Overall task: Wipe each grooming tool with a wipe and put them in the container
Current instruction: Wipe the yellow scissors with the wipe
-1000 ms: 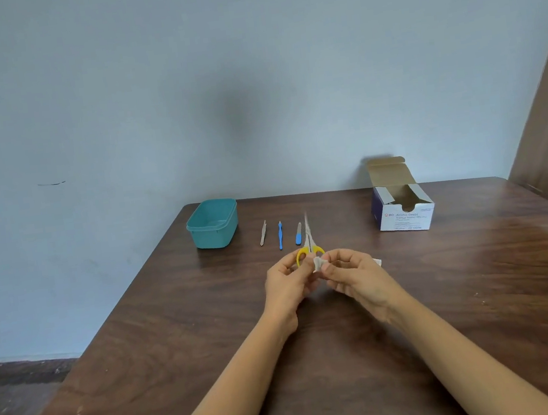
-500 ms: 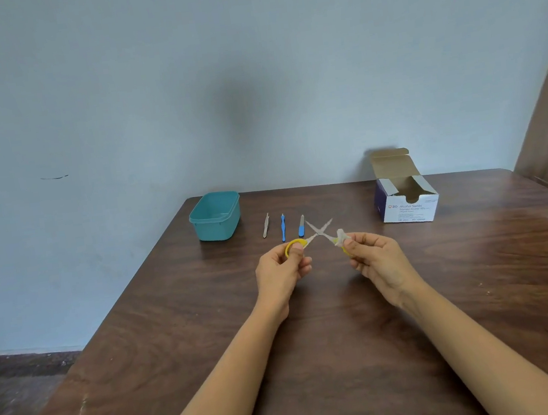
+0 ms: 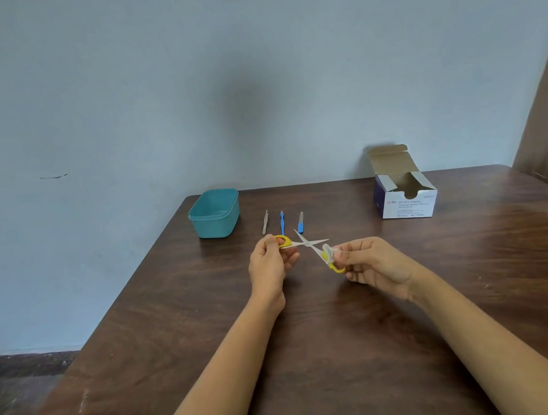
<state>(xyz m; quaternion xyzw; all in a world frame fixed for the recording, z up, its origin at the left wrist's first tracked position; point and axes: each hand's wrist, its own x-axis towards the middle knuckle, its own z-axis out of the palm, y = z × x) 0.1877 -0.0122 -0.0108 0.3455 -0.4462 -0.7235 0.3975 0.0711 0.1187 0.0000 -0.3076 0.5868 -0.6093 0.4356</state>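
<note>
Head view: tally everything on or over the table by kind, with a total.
Scissors: 1
Silver tweezers: 1
Blue stick tool: 1
Blue-handled file: 1
Wipe: 1
Teal container: 1
Wipe box: 1
Total: 7

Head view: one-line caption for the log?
Left hand and right hand hold yellow-handled scissors spread open, right pinching a wipe on its handle; three tools lie beside the teal container.
</note>
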